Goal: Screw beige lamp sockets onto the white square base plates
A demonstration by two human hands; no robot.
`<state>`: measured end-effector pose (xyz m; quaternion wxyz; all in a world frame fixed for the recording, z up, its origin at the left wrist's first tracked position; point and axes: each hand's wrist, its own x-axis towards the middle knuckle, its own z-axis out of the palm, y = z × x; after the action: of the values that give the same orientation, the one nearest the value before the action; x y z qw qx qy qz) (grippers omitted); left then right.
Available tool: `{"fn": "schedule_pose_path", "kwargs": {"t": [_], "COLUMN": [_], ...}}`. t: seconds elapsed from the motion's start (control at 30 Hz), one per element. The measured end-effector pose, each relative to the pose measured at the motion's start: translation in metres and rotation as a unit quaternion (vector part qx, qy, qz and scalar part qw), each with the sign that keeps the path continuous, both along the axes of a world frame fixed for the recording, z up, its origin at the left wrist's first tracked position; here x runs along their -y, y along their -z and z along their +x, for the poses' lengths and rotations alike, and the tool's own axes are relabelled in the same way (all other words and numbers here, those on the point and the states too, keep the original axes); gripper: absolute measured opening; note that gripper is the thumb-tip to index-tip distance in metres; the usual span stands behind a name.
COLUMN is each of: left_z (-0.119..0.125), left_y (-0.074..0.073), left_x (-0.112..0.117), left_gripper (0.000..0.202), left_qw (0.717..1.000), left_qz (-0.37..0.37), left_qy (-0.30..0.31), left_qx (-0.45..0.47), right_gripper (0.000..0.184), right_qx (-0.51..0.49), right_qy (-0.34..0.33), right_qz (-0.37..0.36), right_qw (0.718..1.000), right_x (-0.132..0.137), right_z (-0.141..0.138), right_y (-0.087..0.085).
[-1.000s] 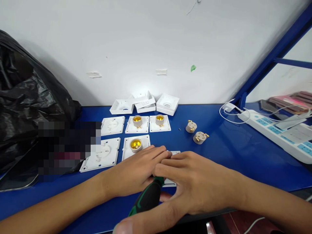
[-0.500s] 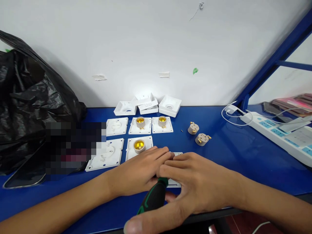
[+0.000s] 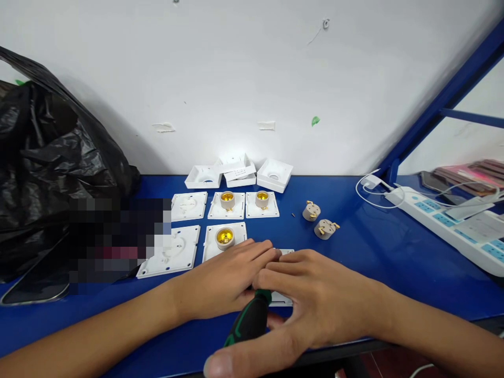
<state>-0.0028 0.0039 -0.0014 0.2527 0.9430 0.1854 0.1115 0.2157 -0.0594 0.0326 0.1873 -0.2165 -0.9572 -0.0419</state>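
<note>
My right hand (image 3: 326, 296) is closed around a screwdriver (image 3: 248, 321) with a black and green handle. Its thumb stretches along the near side of the handle, while the shaft and tip are hidden under the fingers. Beside it, my left hand (image 3: 226, 275) lies palm down with fingers bent and touching the right fingers; whatever it grips is covered. A white square base plate (image 3: 281, 300) shows in part beneath both hands. Just behind the left hand, a lamp socket (image 3: 225, 238) with a gold-coloured inside sits on another white plate (image 3: 241, 229).
Two loose sockets (image 3: 325, 229) and a tiny screw (image 3: 293, 214) lie to the right. Behind are more plates (image 3: 189, 206) and white covers (image 3: 274, 175) by the wall. A black bag (image 3: 71, 152) stands left, a power strip (image 3: 444, 226) right.
The camera view has tilted slightly, so the scene sits a little lower. Both hands keep nearly the same pose, and the screwdriver stays in my right hand.
</note>
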Motion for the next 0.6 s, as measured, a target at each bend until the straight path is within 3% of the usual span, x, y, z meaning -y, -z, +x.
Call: {"fn": "schedule_pose_path", "kwargs": {"t": [0.33, 0.6], "left_z": [0.0011, 0.0008], "left_y": [-0.0035, -0.0030], "left_x": [0.0002, 0.0008], "left_gripper": [0.035, 0.031], "left_qw": [1.000, 1.000], "left_qz": [-0.009, -0.005], "left_qy": [-0.002, -0.002], "left_qx": [0.004, 0.008], "right_gripper": [0.049, 0.048], "right_qx": [0.035, 0.025], "right_qy": [0.011, 0.005], "right_qz": [-0.016, -0.048], "right_qw": [0.999, 0.999], "right_x": [0.0011, 0.0021], "right_z": [-0.0025, -0.0011], "right_y": [-0.0105, -0.0069]}}
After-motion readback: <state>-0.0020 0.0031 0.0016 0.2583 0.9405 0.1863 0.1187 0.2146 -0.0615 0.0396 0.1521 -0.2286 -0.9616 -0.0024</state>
